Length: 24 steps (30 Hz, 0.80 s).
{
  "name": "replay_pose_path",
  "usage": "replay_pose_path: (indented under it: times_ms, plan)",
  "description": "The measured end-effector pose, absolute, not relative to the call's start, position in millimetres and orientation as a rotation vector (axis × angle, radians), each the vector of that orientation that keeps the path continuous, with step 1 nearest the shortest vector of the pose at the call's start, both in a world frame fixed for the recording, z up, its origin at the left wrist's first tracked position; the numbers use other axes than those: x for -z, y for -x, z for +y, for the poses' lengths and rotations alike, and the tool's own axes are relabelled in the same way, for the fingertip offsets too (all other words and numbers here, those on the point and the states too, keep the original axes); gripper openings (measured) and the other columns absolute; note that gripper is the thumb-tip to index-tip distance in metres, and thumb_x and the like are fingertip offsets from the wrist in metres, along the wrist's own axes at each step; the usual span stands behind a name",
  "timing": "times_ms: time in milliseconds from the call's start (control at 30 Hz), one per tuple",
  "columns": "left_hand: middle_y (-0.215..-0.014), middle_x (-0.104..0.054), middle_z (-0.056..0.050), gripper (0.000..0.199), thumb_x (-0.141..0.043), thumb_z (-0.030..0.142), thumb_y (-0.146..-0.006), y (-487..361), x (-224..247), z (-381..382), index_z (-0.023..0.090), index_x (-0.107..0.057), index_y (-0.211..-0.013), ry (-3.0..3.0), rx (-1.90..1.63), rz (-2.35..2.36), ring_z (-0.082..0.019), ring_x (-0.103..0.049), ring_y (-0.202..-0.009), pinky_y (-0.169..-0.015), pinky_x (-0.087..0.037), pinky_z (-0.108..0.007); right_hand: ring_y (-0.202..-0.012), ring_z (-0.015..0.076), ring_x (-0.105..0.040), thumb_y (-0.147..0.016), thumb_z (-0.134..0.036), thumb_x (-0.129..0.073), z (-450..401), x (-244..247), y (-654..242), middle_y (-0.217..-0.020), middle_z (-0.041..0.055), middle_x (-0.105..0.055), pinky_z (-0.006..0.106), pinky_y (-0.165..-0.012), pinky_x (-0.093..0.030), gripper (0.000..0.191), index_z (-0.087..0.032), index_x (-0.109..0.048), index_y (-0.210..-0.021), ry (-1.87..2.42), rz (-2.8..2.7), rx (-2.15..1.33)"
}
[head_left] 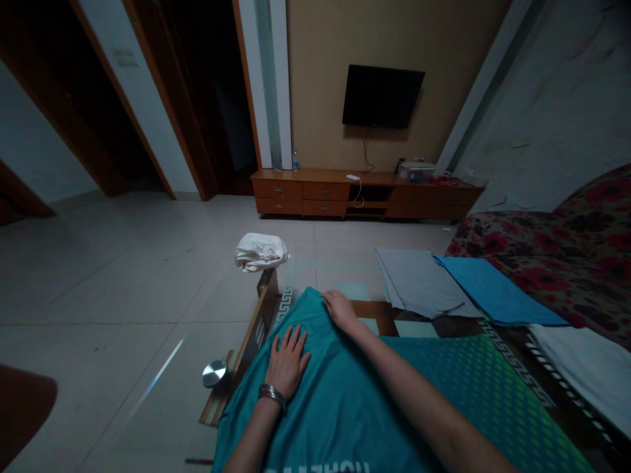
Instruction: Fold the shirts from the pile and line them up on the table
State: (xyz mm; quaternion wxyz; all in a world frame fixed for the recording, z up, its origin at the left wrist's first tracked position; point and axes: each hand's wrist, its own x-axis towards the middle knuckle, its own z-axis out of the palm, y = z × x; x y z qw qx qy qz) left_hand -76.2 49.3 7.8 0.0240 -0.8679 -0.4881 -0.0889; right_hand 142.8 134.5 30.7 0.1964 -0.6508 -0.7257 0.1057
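A teal-green garment with white lettering near the bottom edge of the view lies spread over a glass-topped table. My left hand, with a metal bracelet at the wrist, rests flat on it, fingers spread. Further up and to the right, my right hand has its fingers closed at the garment's far edge, beside a raised corner. The garment's right part shows a lighter green dotted pattern.
Folded grey cloth, blue cloth and white cloth lie along the right. A white bundle sits at the table's far left corner. Beyond are a floral sofa, a low cabinet and a television.
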Motion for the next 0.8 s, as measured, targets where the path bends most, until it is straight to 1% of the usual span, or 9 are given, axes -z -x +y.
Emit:
replay_pose_path:
  times_ms: [100,233,333,433,533,600,700,767,800]
  plan:
    - [-0.151,-0.033,-0.004,0.049,-0.041,0.039,-0.093,77,-6,48,0.026,-0.043,-0.14,2.694,0.283,-1.504,-0.027,-0.029,-0.139,-0.109,-0.029,-0.052,-0.124,0.0183,-0.048,-0.094,-0.025,-0.044,143,-18,-115,-0.129,0.0084,-0.058,0.031,-0.106,-0.034,0.034,-0.019,-0.058,-0.125,1.61,-2.225,-0.347]
    - [-0.152,-0.032,-0.004,0.05,-0.039,0.042,-0.093,79,-4,51,0.026,-0.041,-0.141,2.704,0.294,-1.502,-0.027,-0.026,-0.141,-0.11,-0.028,-0.052,-0.136,0.0226,-0.034,-0.092,-0.026,-0.049,158,0,-97,-0.144,0.009,-0.044,0.039,-0.112,-0.028,0.041,-0.019,-0.053,-0.132,1.598,-2.243,-0.356]
    - [-0.152,-0.033,-0.005,0.053,-0.04,0.043,-0.093,81,0,57,0.026,-0.04,-0.142,2.705,0.269,-1.537,-0.028,-0.026,-0.14,-0.11,-0.026,-0.053,-0.139,0.0215,-0.028,-0.094,-0.029,-0.045,166,7,-97,-0.148,0.0084,-0.038,0.04,-0.114,-0.024,0.044,-0.019,-0.047,-0.137,1.579,-2.254,-0.321]
    - [-0.152,-0.032,-0.007,0.056,-0.04,0.046,-0.092,80,4,62,0.026,-0.037,-0.144,2.709,0.266,-1.601,-0.028,-0.025,-0.141,-0.111,-0.024,-0.053,-0.14,0.0198,-0.027,-0.095,-0.03,-0.042,171,9,-100,-0.148,0.0075,-0.038,0.039,-0.115,-0.021,0.044,-0.018,-0.046,-0.138,1.551,-2.278,-0.289]
    - [-0.152,-0.033,-0.008,0.058,-0.044,0.049,-0.09,80,2,62,0.024,-0.038,-0.143,2.797,0.389,-1.65,-0.027,-0.026,-0.141,-0.112,-0.022,-0.054,-0.139,0.0197,-0.028,-0.095,-0.028,-0.043,174,8,-101,-0.147,0.0092,-0.039,0.038,-0.115,-0.02,0.043,-0.016,-0.047,-0.137,1.542,-2.28,-0.321]
    - [-0.15,-0.037,-0.008,0.057,-0.047,0.047,-0.09,87,-7,57,0.022,-0.042,-0.14,2.861,0.525,-1.678,-0.025,-0.03,-0.139,-0.112,-0.026,-0.048,-0.138,0.0205,-0.03,-0.095,-0.025,-0.045,173,3,-101,-0.146,0.0124,-0.04,0.038,-0.114,-0.021,0.043,-0.013,-0.048,-0.135,1.529,-2.277,-0.357]
    - [-0.148,-0.039,-0.008,0.051,-0.042,0.039,-0.093,117,-25,41,0.017,-0.042,-0.139,2.767,0.685,-1.812,-0.02,-0.033,-0.137,-0.111,-0.032,-0.038,-0.137,0.0221,-0.032,-0.093,-0.025,-0.048,160,-10,-104,-0.146,0.0167,-0.039,0.037,-0.113,-0.022,0.044,-0.009,-0.049,-0.134,1.476,-2.26,-0.404]
    - [-0.141,-0.047,-0.011,0.045,-0.038,0.034,-0.095,150,-37,28,0.015,-0.046,-0.134,2.597,0.753,-1.958,-0.021,-0.04,-0.131,-0.109,-0.034,-0.04,-0.136,0.0218,-0.032,-0.094,-0.026,-0.048,137,-20,-109,-0.146,0.0167,-0.039,0.035,-0.113,-0.023,0.045,-0.01,-0.048,-0.135,1.438,-2.23,-0.41]
    - [-0.132,-0.054,-0.012,0.041,-0.037,0.032,-0.094,167,-42,20,0.015,-0.051,-0.128,2.508,0.777,-2.038,-0.023,-0.046,-0.125,-0.106,-0.037,-0.042,-0.135,0.0212,-0.033,-0.094,-0.027,-0.046,121,-24,-113,-0.146,0.0156,-0.04,0.035,-0.113,-0.024,0.045,-0.012,-0.048,-0.136,1.426,-2.211,-0.406]
